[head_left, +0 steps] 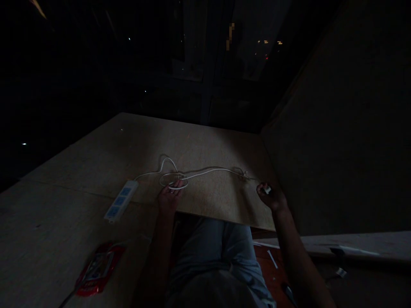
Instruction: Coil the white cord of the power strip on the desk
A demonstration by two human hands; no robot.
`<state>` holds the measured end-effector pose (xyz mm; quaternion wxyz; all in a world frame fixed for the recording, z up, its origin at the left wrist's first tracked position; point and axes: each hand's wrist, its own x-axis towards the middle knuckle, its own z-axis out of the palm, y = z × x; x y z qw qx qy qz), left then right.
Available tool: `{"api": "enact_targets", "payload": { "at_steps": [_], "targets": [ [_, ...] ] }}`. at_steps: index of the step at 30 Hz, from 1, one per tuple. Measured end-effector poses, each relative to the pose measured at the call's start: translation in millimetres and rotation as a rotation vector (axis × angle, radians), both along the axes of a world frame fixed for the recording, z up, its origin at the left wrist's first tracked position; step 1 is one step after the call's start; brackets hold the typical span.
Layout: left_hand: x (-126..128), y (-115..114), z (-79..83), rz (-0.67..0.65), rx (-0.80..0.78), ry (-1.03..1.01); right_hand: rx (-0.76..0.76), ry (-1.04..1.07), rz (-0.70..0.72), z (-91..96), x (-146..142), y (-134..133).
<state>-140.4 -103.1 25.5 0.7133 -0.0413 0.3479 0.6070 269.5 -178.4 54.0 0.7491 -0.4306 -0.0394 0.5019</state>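
A white power cord [210, 170] runs from the power strip [121, 199] across the wooden tabletop, makes a loop, and stretches toward the right side. My left hand [170, 197] is at the loop, palm up, with its fingers curled around the cord. Farther right, my right hand [271, 196] is closed on a small pale piece [267, 189] that looks like the cord's plug; the dim light blurs its shape. Just short of that hand, the cord shows a small tangle or tie [245, 174]. The strip lies flat, its blue socket faces upward.
A red shiny packet [100, 269] lies at the front left, a dark cable [67, 298] beside it. The tabletop [205, 141] ends at dark window panes behind and a board wall [346, 141] at right. My legs [221, 252] are under its front edge.
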Motion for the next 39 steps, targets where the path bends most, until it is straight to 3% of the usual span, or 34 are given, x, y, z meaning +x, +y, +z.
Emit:
{"api": "enact_targets", "payload": {
  "at_steps": [5, 7, 9, 14, 18, 20, 22, 25, 27, 29, 32, 36, 39],
  "targets": [
    [22.6, -19.1, -5.2, -0.120, 0.051, -0.025, -0.018, 0.072, 0.159, -1.3, -76.1, -6.3],
    [31.8, -22.1, -5.0, -0.172, 0.135, 0.039, -0.072, -0.074, 0.267, -3.1, -99.4, -13.6],
    [39.9, -22.3, -1.4, -0.227, 0.254, 0.150, -0.152, -0.348, 0.354, -4.0, -111.5, -23.5],
    [43.1, -14.4, 17.7, -0.371, 0.494, 0.720, -0.255, -1.015, 0.590, 10.5, -96.1, -53.9],
    [26.3, -3.6, 30.0, -0.464, 0.476, 1.243, -0.321, -1.202, 0.599, 26.4, -64.1, -70.0],
    [17.2, 3.2, 32.7, -0.387, 0.388, 1.431, -0.346, -1.210, 0.553, 29.1, -48.8, -73.8],
    [10.5, 12.3, 33.6, -0.229, 0.353, 1.520, -0.362, -1.191, 0.510, 29.6, -36.0, -76.2],
    [5.7, 31.4, 32.6, -0.096, 0.519, 1.443, -0.363, -1.140, 0.480, 31.3, -24.0, -78.3],
    [5.6, 45.3, 30.5, -0.186, 0.672, 1.309, -0.353, -1.095, 0.471, 34.7, -20.2, -79.2],
    [8.0, 56.4, 27.8, -0.326, 0.726, 1.217, -0.352, -1.050, 0.454, 39.1, -17.7, -79.8],
    [16.3, 63.9, 24.3, -0.397, 0.620, 1.258, -0.371, -1.008, 0.390, 44.0, -12.9, -81.0],
    [37.3, 62.2, 22.8, -0.288, 0.467, 1.352, -0.376, -1.000, 0.320, 43.6, -9.0, -82.7],
    [60.1, 54.9, 23.8, -0.309, 0.388, 1.171, -0.324, -0.909, 0.309, 38.2, -21.7, -79.9]
  ]
}}
